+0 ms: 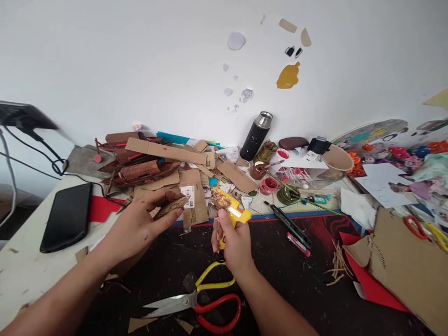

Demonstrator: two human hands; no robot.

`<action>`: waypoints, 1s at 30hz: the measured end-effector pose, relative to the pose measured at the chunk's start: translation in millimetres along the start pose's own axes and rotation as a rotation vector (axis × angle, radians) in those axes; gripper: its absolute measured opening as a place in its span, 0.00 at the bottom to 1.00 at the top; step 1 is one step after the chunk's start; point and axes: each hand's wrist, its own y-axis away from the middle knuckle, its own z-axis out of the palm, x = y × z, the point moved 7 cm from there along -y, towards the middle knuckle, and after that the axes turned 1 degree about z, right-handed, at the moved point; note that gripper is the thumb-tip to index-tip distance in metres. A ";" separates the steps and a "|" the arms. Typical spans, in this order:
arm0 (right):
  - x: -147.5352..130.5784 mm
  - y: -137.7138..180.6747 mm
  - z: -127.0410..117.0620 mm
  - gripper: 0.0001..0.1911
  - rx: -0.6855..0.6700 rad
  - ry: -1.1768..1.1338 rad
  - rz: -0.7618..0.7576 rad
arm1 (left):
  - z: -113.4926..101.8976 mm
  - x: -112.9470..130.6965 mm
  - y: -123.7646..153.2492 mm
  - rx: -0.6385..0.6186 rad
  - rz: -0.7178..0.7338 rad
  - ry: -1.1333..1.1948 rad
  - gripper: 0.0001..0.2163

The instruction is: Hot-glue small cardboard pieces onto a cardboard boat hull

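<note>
Between the fingers and thumb of my left hand (140,228) is a small brown cardboard piece (172,205), partly hidden by the fingers. My right hand (234,245) is wrapped round a yellow glue gun (226,199) with brown stains on its body. Its front end points up and left, a short distance from the cardboard piece, and the two look apart. Below the hands, scissors (189,301) with one yellow and one red handle lie with their blades slightly apart on the dark mat (280,289).
Cardboard scraps (194,198) and brown model boats (140,170) crowd the back left. A black phone (66,217) lies at left. Behind stand a black thermos (256,136) and paint pots (268,185). A utility knife (290,224) lies right of my right hand, with a cardboard sheet (409,266) beyond.
</note>
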 end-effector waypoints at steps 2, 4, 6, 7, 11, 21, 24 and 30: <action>4.7 -2.1 -0.2 0.34 -0.011 0.016 0.042 | -4.2 2.4 0.2 0.004 -0.020 0.030 0.14; 9.9 -1.9 1.4 0.31 -0.042 0.063 0.079 | -13.5 3.7 1.5 0.033 -0.067 0.033 0.15; 11.9 0.8 5.3 0.27 -0.100 0.151 0.072 | -28.9 4.6 4.7 0.121 -0.124 0.084 0.17; 10.6 2.9 7.8 0.25 -0.134 0.221 0.040 | -37.9 5.6 6.9 0.184 -0.139 0.140 0.17; 0.2 14.8 21.5 0.16 -0.246 0.620 -0.196 | -61.7 8.5 16.3 0.330 -0.196 0.279 0.16; 27.3 40.1 75.1 0.19 -0.747 1.400 -0.398 | -60.7 19.6 14.0 0.271 -0.089 0.172 0.15; 27.8 44.1 81.0 0.22 -0.799 1.475 -0.422 | -53.4 19.5 9.9 0.224 -0.042 0.087 0.14; 24.8 53.6 85.6 0.30 -0.891 1.479 -0.535 | -37.2 15.3 4.2 0.096 0.007 0.011 0.16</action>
